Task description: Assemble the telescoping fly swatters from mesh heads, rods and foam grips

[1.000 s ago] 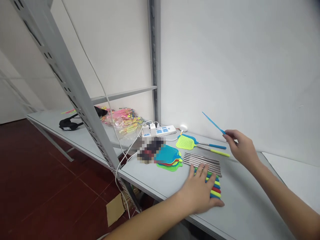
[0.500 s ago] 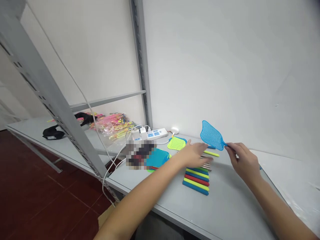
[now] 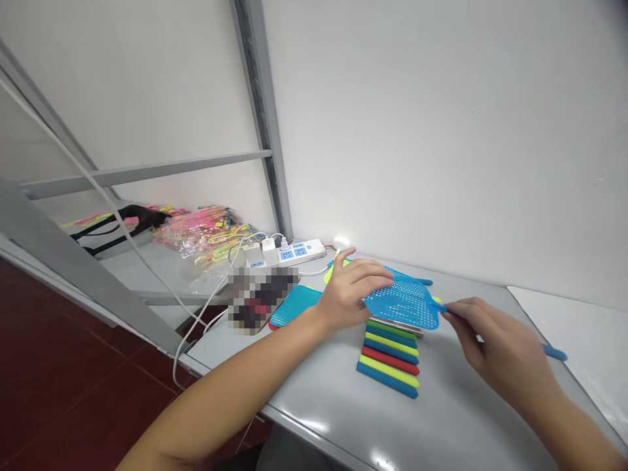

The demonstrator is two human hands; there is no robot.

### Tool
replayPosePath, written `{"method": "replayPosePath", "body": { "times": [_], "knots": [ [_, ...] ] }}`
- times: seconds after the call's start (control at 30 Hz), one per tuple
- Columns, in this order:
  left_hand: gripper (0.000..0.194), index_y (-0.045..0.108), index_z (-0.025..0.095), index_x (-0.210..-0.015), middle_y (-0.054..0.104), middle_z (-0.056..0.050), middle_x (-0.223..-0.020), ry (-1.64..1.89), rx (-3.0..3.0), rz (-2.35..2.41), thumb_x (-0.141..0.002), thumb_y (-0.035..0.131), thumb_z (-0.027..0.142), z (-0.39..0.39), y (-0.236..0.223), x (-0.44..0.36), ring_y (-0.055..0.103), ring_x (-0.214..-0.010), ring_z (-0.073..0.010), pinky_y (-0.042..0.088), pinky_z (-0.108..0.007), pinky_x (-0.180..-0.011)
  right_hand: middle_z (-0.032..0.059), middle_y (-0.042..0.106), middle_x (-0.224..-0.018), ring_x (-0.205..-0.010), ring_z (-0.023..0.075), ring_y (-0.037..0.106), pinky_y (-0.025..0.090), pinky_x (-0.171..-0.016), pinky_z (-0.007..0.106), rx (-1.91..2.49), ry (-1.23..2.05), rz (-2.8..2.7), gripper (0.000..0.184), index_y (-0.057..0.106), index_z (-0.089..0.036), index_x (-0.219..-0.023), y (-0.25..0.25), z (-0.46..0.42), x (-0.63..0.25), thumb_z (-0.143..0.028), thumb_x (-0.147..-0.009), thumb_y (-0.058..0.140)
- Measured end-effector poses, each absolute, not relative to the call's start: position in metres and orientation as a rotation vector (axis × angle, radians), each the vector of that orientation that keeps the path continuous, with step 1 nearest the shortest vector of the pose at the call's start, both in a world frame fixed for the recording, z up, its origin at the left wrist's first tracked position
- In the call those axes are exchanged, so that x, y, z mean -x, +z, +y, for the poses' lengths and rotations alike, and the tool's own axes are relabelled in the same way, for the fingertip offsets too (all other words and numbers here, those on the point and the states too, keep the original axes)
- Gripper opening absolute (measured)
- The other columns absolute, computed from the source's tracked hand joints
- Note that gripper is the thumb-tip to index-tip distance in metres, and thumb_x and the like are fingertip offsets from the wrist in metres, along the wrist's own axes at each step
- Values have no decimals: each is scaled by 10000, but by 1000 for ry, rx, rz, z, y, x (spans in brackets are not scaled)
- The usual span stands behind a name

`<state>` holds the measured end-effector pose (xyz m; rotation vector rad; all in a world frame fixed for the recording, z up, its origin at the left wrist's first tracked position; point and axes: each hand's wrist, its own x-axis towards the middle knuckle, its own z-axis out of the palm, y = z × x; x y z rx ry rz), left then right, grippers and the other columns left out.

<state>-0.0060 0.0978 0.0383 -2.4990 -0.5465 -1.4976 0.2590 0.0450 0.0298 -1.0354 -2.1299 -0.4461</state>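
While the right grip (image 3: 505,340) pinches the blue swatter (image 3: 409,307), support its far end. Whether the left grip (image 3: 346,296) holds it is unclear.

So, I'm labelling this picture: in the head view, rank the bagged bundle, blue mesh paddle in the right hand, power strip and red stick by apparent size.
Bagged bundle
Blue mesh paddle, partly behind the left hand
Power strip
Red stick

I hold a bright blue fly swatter head (image 3: 407,309), pierced all over in a fine mesh pattern. My handle grips (image 3: 391,361) run green, blue, yellow, blue, red, yellow, blue across the grey bench (image 3: 466,418). The power strip (image 3: 316,248) is white with blue sockets (image 3: 300,251).
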Motion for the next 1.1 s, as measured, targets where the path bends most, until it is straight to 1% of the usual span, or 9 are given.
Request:
{"method": "replayPosePath", "body": {
  "times": [0.17,0.27,0.43,0.53,0.67,0.77,0.87,0.97,1.1],
  "knots": [
    [44,626,219,-868,720,0,-824,-1697,2492,-558,-844,617,184,85,41,-3,660,-763,-151,355,-444,-1024,45,680,-892,-770,175,593,440,-663,298,956,-468,-2120,174,604,-213,-1030,34,38,-263,-113,-888,607],
    [174,577,206,-710,612,23,-628,-1977,2560,-755,-863,631,270,70,41,-12,572,-603,-134,459,-386,-874,61,687,-900,-769,193,590,426,-666,332,921,-568,-2123,201,610,-212,-1000,36,36,-265,-69,-859,624],
    [335,622,174,-755,638,-32,-726,-2552,2820,-1550,-933,536,445,56,43,-28,599,-670,-151,492,-275,-637,32,682,-821,-702,172,580,418,-659,330,942,-705,-2040,162,602,-222,-840,37,38,-266,-109,-813,714],
    [383,652,149,-788,664,-44,-757,-2875,2734,-1876,-871,608,520,59,41,-35,626,-700,-164,509,-271,-641,24,659,-791,-674,160,567,411,-642,316,991,-734,-1974,173,579,-221,-769,37,38,-263,-147,-811,729],
    [396,677,137,-808,693,-54,-763,-3165,2495,-2145,-820,669,533,62,39,-38,640,-670,-165,525,-304,-688,46,635,-832,-728,183,578,431,-666,322,1111,-612,-1943,114,564,-220,-815,33,38,-255,-173,-873,651],
    [373,686,144,-845,698,-50,-745,-3217,2445,-2244,-822,673,517,62,41,-36,642,-634,-164,529,-321,-692,72,646,-931,-820,211,608,453,-711,335,1194,-496,-2000,45,590,-220,-965,30,38,-253,-233,-926,569],
    [353,671,149,-808,675,-34,-709,-3175,2451,-2249,-830,669,501,61,43,-33,618,-615,-150,517,-297,-659,87,672,-972,-824,229,610,440,-728,366,1186,-422,-2171,236,579,-213,-1152,28,40,-255,-335,-962,513],
    [365,626,148,-727,629,-16,-681,-3058,2453,-2218,-838,663,494,63,43,-31,570,-608,-126,475,-247,-602,73,689,-920,-744,207,583,398,-693,365,1154,-381,-2294,255,569,-204,-1206,28,42,-260,-250,-989,442],
    [391,605,146,-724,588,-2,-679,-2846,2519,-2166,-853,638,515,67,40,-29,524,-608,-109,430,-220,-563,56,707,-996,-812,213,595,382,-707,367,1147,-410,-2262,355,557,-238,-1281,31,38,-267,-127,-952,480]
  ]
}}
